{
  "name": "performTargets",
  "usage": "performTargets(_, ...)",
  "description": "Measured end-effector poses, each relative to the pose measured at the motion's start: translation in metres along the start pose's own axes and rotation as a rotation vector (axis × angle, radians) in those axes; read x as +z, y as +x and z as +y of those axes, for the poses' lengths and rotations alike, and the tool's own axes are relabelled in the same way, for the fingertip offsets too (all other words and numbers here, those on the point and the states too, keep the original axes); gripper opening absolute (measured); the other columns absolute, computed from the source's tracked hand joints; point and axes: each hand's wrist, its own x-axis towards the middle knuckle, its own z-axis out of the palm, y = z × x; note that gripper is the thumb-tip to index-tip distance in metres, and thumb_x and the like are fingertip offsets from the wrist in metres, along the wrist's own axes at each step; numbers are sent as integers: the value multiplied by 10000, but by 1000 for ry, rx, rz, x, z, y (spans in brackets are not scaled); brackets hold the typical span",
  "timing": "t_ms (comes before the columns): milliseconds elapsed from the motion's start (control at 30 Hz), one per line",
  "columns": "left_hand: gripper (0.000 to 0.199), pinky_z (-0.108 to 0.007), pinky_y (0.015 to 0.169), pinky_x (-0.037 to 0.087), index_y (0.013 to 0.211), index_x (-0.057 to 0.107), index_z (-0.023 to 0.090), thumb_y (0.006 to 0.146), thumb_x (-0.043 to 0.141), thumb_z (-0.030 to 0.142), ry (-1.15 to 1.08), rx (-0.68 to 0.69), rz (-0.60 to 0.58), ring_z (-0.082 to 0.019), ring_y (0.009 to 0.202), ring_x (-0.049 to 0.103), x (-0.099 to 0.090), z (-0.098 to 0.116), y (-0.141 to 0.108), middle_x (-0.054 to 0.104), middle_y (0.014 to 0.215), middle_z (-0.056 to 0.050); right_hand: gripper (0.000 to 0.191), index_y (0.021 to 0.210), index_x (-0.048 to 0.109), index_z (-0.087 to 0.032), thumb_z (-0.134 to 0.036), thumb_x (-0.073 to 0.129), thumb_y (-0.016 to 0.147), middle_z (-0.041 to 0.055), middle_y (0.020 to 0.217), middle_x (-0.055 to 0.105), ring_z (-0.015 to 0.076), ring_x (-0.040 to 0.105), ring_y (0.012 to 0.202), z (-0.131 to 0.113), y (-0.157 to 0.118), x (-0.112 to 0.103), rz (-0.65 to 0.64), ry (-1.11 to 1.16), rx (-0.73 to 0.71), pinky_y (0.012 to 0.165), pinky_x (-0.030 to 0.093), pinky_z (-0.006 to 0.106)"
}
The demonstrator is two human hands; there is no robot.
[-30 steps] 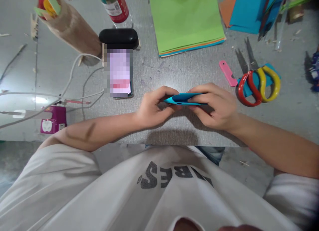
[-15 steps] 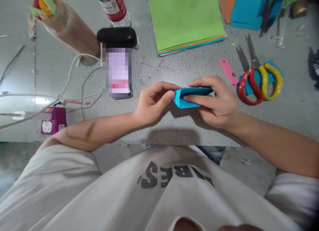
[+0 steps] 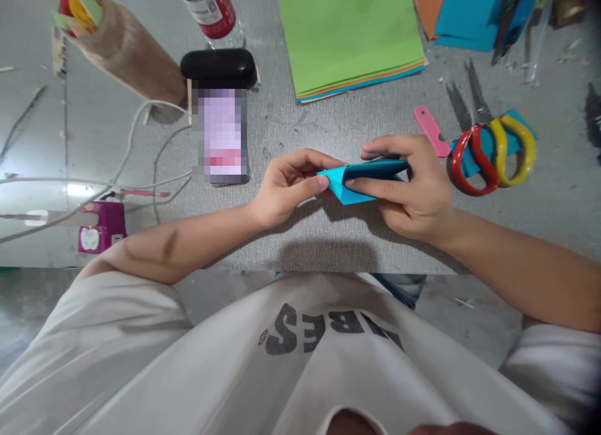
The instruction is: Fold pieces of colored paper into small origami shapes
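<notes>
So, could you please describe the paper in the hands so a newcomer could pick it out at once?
On the grey table, find the green sheet, then look below it to the left hand and right hand. Between them is the folded blue paper. Unlike the blue sheets at upper right and the blue piece under the scissors, it is held, with a fold standing open.

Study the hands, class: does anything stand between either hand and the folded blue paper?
Nothing visible does: the left hand pinches one end of the folded blue paper, the right hand holds the other, and the scissors lie off to the right.
</notes>
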Motion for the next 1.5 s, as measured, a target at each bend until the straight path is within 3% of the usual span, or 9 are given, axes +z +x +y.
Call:
performTargets(267,367,-323,758,721,1046,911,226,969,1118,519,-255,-92,58,-170,895,859,6,12,1,948,1282,-78,462,1580,887,-439,-227,674,1230,74,1639,798,347,836,1416,5,-1,-1,-22,-100,-191,1161,754,576)
performTargets(433,282,-295,827,685,919,867,208,847,1124,300,-351,-168,110,-156,934,818,9,19,2,896,1110,-46,362,1524,894,-469,-327,708,1247,49,1640,825,364,823,1449,3,-3,-1,-85,-94,-127,1216,703,630)
performTargets(533,235,-282,754,643,857,838,207,803,1066,201,-352,-203,128,-131,818,765,11,22,3,843,975,-15,272,1446,901,-435,-359,759,1227,14,1626,855,365,830,1466,-1,-2,3,-28,-175,-152,1272,646,646)
performTargets(633,186,-266,649,582,841,845,215,793,1021,180,-323,-231,150,-122,710,713,14,25,3,783,850,8,189,1354,908,-426,-385,800,1204,-33,1560,896,345,843,1455,-1,-4,10,40,-300,-207,1272,624,623)
performTargets(800,112,-258,590,551,822,886,213,757,965,166,-323,-257,181,-123,662,691,16,28,5,759,785,5,153,1198,918,-419,-539,823,1198,-31,1344,949,352,857,1420,5,-10,18,-7,-294,-91,1284,611,642)
performTargets(1033,106,-238,584,571,790,858,202,734,911,130,-382,-285,199,-105,619,687,17,33,6,749,761,14,100,1239,912,-435,-409,837,1178,-47,1306,959,315,910,1266,3,-3,19,97,-325,-287,1106,680,598)
performTargets(1200,100,-236,577,555,787,853,199,758,910,122,-337,-268,192,-106,624,685,18,33,4,737,752,10,111,1283,916,-467,-468,835,1208,-47,1324,947,306,904,1263,3,1,26,27,-207,-184,1169,658,631)
performTargets(1400,82,-254,618,641,862,940,216,798,965,171,-305,-207,183,-130,687,753,20,29,0,809,814,-6,129,1284,886,-371,-352,787,1204,-21,1408,933,296,890,1236,-5,11,22,178,-351,-338,1052,648,558)
performTargets(1500,116,-271,673,695,944,961,221,839,1007,203,-298,-177,170,-143,740,805,18,24,-1,850,890,-11,170,1315,877,-404,-321,767,1215,-10,1351,924,300,866,1204,-10,9,15,119,-337,-230,1071,622,565)
